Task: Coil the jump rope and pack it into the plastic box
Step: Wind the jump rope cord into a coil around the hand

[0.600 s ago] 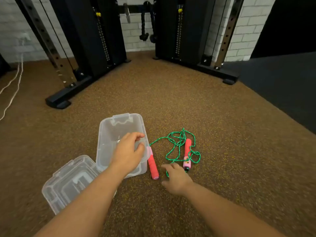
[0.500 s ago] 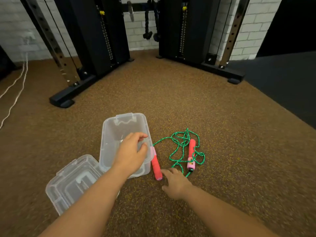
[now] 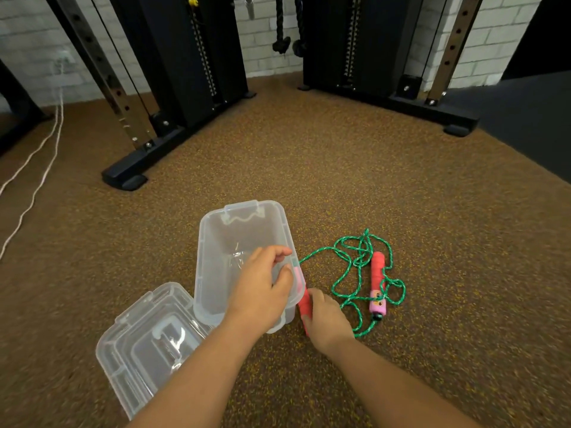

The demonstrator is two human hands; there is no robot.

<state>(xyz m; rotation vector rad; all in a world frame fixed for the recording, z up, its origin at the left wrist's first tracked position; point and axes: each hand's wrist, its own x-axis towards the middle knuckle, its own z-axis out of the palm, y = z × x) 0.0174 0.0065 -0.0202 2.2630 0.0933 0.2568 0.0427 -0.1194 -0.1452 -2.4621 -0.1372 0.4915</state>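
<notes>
A clear plastic box [image 3: 213,239] stands open on the brown floor, nothing inside it. My left hand [image 3: 259,288] rests over its right rim, fingers loosely spread and holding nothing. A green jump rope [image 3: 346,257] lies in a loose tangle to the right of the box. One red handle [image 3: 304,301] lies against the box's right wall, and my right hand [image 3: 327,319] closes around its near end. The other red and pink handle [image 3: 377,282] lies in the tangle, untouched.
The box's clear lid [image 3: 145,344] lies on the floor at the near left, touching the box. Black gym machine bases [image 3: 129,177] [image 3: 445,118] stand beyond. White cords [image 3: 34,177] trail along the left. A dark mat [image 3: 531,118] lies at the right.
My right hand has moved left from the floor beside the rope onto the near red handle and closed on it. My left hand stays on the box rim.
</notes>
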